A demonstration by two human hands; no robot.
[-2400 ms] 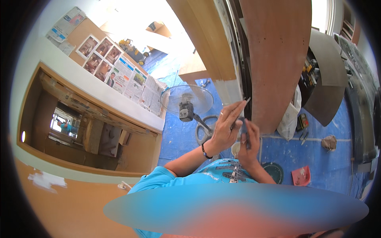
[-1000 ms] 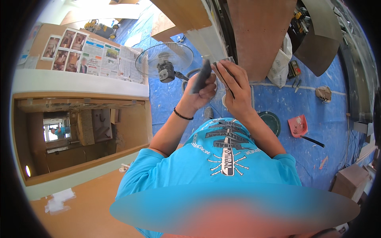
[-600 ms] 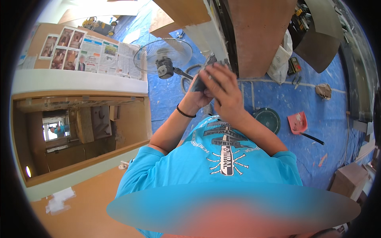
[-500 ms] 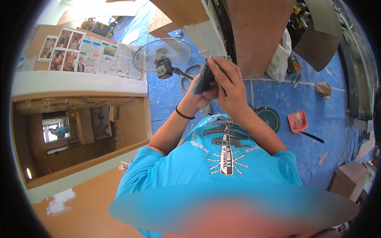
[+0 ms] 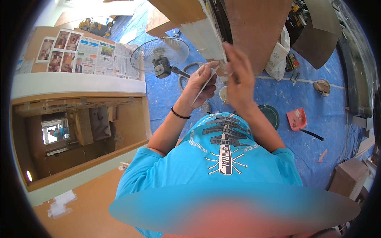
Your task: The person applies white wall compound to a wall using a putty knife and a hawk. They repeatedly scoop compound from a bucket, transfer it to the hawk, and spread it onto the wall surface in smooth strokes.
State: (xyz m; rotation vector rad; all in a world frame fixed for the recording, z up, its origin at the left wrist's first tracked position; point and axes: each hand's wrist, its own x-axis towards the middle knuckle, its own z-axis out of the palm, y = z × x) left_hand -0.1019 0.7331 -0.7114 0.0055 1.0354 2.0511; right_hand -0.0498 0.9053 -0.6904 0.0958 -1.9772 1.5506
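Left hand pinching a thin pale sheet, right hand raised beside it

Head camera, looking down: the person's left hand closes around a thin, flat, grey-white sheet, thumb on one side and fingers curled on the other. The sheet lies within that grip, just left of the right hand. The right hand is blurred, its fingers stretched upward; a dark patch shows near its palm, and I cannot tell whether it holds anything.

Dark and white printed lettering crosses the bright blue short-sleeved T-shirt. Newspaper pages with columns of small print cover a panel at upper left. A white plastic bag bears a faint printed mark.

The sheet appears nearly edge-on, as a narrow line. Its long axis slants from lower left, near the wrist, to upper right, its far end pointing away from the body.
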